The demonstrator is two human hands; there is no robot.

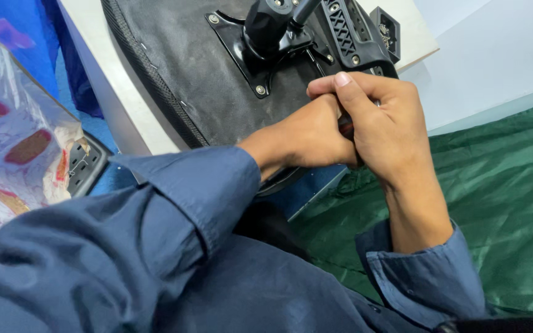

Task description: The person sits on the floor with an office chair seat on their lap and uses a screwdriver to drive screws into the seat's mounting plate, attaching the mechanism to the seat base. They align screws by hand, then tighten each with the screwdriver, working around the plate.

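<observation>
Furniture assembly workshop — upturned office-chair seat on white worktable, green tarp, plastic-wrapped goods

One package shows: a large bundle wrapped in clear crinkled plastic at the left edge, beside the counter. Through the shiny film come pale white and lilac surfaces with rounded reddish-brown patches and thin red lines. Its lower right corner lies against a black plastic part. No labels, signs or screens are visible.
</observation>
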